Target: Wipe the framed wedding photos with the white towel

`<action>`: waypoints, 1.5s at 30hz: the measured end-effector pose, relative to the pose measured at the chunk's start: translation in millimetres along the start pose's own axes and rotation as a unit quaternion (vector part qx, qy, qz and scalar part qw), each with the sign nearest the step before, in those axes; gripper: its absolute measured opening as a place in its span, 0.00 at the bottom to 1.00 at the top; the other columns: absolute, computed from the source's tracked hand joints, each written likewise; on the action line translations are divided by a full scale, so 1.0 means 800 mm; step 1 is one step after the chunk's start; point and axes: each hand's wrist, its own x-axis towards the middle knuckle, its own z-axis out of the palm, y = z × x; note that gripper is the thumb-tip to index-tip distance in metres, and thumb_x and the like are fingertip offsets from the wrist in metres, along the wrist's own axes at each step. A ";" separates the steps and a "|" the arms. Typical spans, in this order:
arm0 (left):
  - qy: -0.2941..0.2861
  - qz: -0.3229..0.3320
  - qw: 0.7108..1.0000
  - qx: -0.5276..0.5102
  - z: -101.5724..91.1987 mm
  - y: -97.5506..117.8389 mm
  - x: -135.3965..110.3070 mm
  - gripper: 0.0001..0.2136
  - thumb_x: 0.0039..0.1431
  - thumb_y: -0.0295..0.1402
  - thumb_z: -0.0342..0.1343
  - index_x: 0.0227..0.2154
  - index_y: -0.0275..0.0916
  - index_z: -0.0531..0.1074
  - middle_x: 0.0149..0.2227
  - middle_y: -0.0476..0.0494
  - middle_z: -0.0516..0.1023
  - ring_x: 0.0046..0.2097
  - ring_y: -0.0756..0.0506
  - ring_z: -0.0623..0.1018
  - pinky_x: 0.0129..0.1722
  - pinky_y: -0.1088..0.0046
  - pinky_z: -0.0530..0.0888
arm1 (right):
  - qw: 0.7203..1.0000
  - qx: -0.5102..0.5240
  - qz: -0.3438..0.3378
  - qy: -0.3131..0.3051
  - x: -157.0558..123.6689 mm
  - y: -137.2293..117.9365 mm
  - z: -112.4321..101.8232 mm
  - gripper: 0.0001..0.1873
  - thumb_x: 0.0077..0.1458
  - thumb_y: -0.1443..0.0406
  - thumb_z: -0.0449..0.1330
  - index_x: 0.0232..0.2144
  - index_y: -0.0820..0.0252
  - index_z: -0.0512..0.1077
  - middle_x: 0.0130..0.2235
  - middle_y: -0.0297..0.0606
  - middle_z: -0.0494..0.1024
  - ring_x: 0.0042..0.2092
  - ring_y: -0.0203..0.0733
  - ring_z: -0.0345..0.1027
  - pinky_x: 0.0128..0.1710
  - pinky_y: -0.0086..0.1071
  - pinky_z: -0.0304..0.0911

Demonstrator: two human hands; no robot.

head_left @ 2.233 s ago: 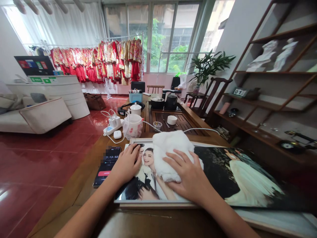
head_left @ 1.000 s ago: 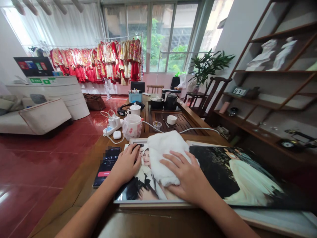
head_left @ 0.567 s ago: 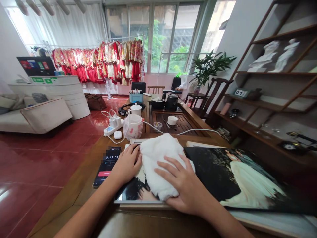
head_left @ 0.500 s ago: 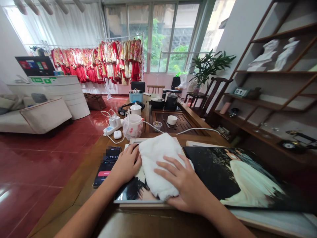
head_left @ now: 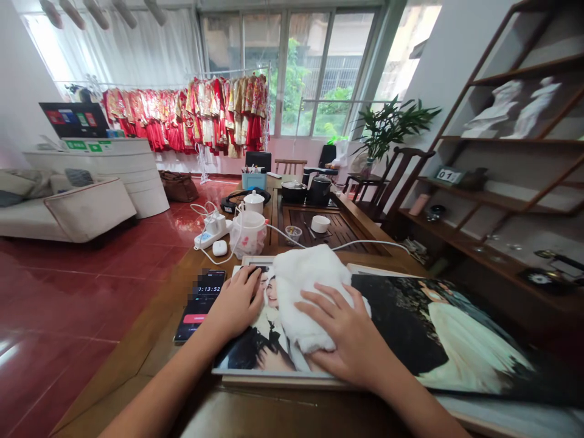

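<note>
A white towel (head_left: 314, 267) lies bunched on a framed photo print (head_left: 269, 340) at the front of the wooden table. My right hand (head_left: 342, 328) rests on the towel, fingers spread and the thumb at its near edge. Flat on the print's left side lies my left hand (head_left: 239, 301), its fingers stretched out and holding nothing. Between my hands, part of the pictured couple shows; the towel and right hand hide the rest. A second large photo print (head_left: 406, 328), dark with a long pale dress, lies to the right.
Left of the print is a phone (head_left: 199, 310) running a timer. Behind it stand a power strip (head_left: 213, 232) with cables and a plastic-wrapped container (head_left: 249, 234). A tea tray (head_left: 342, 226) with a white cup (head_left: 321, 224) lies farther back. Shelves (head_left: 497, 191) rise at the right.
My right hand and the towel have shifted right across the print, uncovering more of the pictured faces. My left hand stays at the print's left side. The view has shifted slightly.
</note>
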 end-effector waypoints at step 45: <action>-0.004 0.006 1.000 -0.013 -0.002 -0.001 0.000 0.19 0.68 0.36 0.43 0.59 0.40 0.63 0.62 0.39 0.63 0.63 0.40 0.63 0.60 0.58 0.63 | 0.996 0.014 -0.076 -0.038 -0.004 -0.009 -0.004 0.32 0.53 0.53 0.57 0.60 0.49 0.61 0.61 0.38 0.66 0.63 0.56 0.51 0.61 0.57 0.28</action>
